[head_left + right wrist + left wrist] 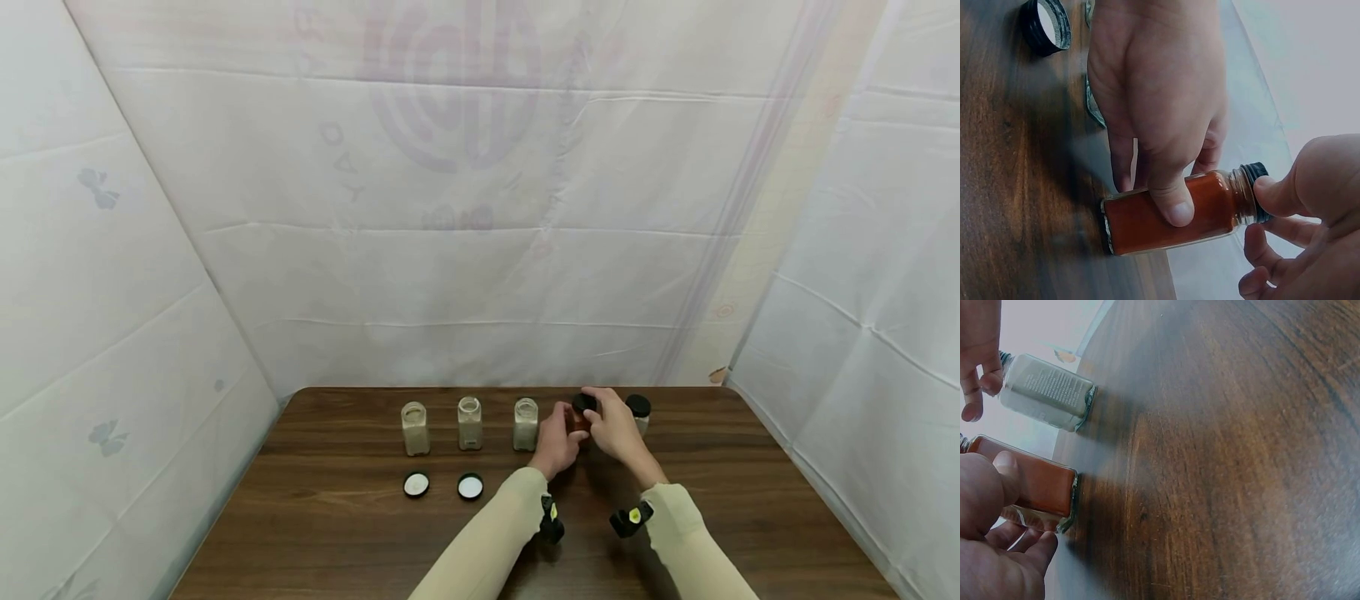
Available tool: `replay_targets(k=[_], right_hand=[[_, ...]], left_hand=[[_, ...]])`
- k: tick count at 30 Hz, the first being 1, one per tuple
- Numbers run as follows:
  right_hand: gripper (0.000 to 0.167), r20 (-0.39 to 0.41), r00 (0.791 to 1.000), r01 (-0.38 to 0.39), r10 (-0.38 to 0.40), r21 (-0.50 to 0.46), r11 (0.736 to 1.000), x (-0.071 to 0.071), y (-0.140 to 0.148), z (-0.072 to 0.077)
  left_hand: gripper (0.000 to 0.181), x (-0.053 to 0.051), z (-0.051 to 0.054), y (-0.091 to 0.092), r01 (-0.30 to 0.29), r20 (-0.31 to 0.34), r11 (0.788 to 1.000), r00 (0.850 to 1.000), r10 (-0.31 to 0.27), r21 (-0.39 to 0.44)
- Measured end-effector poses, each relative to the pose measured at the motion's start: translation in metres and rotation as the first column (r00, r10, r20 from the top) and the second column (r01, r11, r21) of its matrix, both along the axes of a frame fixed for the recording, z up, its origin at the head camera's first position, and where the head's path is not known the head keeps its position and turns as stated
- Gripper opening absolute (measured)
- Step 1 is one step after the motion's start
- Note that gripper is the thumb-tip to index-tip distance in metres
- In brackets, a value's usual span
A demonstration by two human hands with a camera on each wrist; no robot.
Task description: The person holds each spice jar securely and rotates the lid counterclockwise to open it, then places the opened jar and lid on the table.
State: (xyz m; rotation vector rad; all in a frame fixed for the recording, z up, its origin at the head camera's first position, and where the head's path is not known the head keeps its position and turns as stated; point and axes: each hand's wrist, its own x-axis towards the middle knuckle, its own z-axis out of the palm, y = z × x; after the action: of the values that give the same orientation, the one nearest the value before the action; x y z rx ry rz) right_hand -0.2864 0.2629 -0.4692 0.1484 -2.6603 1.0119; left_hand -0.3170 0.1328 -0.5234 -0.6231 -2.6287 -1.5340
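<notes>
A square glass jar of red-orange powder (1135,222) stands on the table, held around its body by my left hand (556,444), thumb across the near face. With thumb and fingers, my right hand (617,427) grips the black lid (1255,172) at the jar's neck. Glass threads show below the lid in the right wrist view; whether it is still engaged I cannot tell. Just to the right stands a jar of pale contents (1044,390), its black cap (639,406) on top.
Three uncapped jars of pale contents, a left one (416,433), a middle one (470,427) and a right one (526,429), line the table's back. Two upturned lids (470,486) lie in front. Another loose lid (1046,26) shows in the right wrist view. White sheeting (465,275) hangs behind.
</notes>
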Motion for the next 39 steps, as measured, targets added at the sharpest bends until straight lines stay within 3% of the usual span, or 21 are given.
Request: replay_targets(k=[12, 28, 39], right_hand=[[0.048, 0.015, 0.999, -0.033, 0.033, 0.027, 0.999, 0.003, 0.000, 0.006], [0.043, 0.006, 0.998, -0.064, 0.064, 0.071, 0.995, 0.005, 0.006, 0.010], [0.033, -0.015, 0.999, -0.051, 0.052, 0.082, 0.995, 0.010, 0.012, 0.013]], left_hand=[[0.028, 0.001, 0.000, -0.001, 0.001, -0.020, 1.000, 1.000, -0.001, 0.001], [0.034, 0.002, 0.003, -0.001, -0.003, 0.023, 1.000, 1.000, 0.003, -0.007], [0.033, -0.001, 0.000, 0.000, -0.015, -0.016, 1.000, 1.000, 0.015, -0.002]])
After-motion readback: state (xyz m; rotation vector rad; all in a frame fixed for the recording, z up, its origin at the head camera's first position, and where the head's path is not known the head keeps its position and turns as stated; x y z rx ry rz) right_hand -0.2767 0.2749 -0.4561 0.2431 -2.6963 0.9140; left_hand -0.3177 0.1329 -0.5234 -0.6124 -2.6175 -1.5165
